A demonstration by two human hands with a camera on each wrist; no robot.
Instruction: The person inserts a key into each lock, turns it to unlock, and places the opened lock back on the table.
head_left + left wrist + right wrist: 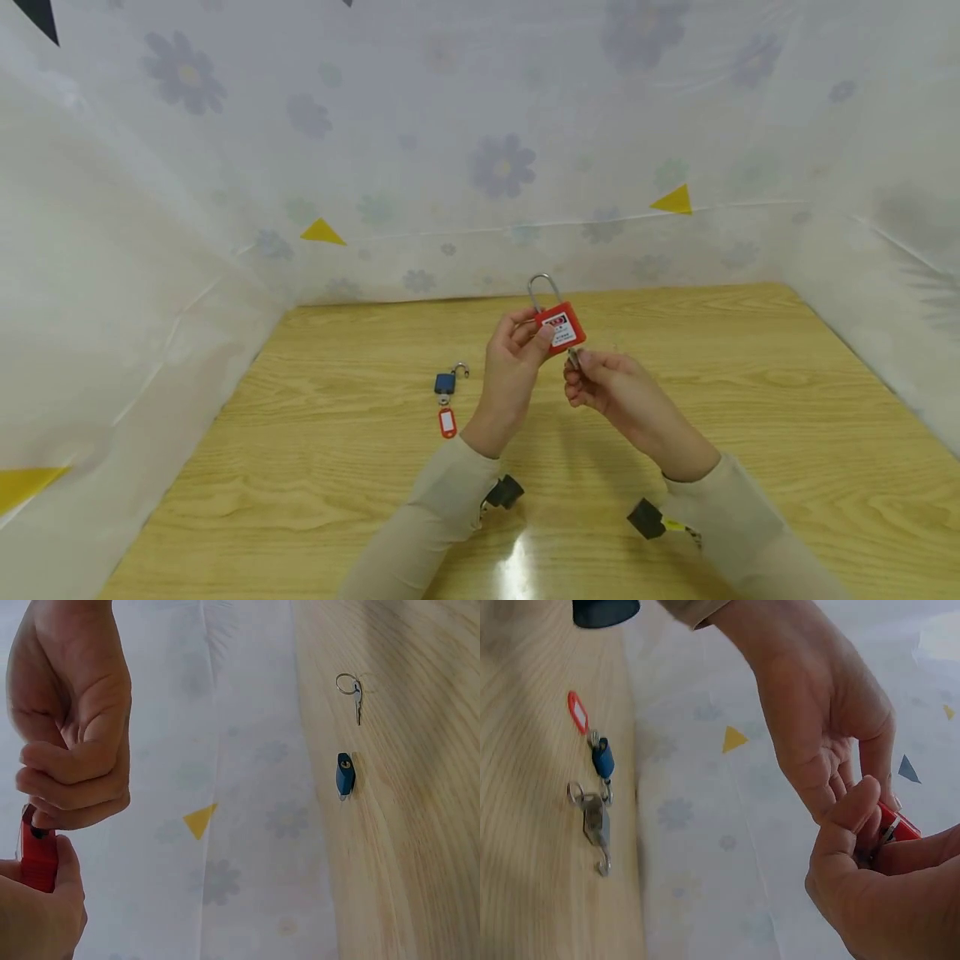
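- Low in the head view I see my two pale sleeves, each with a small black camera strapped at the wrist.
- Just above them, in the middle of the frame, is my right hand [609, 390]. Its fingers are curled, and the thumb and first finger pinch a small silver key [573, 358] at the bottom of the red padlock [562, 328].
- My left hand [513, 360] is just to the left of it. Its fingers are bent round the red padlock and hold it up in the air, above the wooden table [750, 400].
- The red padlock has a white label on its front and a silver loop [543, 290] sticking up on top. The loop looks closed, but I cannot tell for sure.
- In the right wrist view, the red padlock [897, 825] peeks out between both hands at the lower right.
- Left of my hands, a small blue padlock [446, 382] lies on the table, with a red tag [447, 422] just below it.
- In the right wrist view, a silver key on a ring [594, 817] lies next to the blue padlock [602, 758].
- Far back, a white cloth with pale flowers [501, 167] stands round the table, with little yellow triangles [322, 232] on it.
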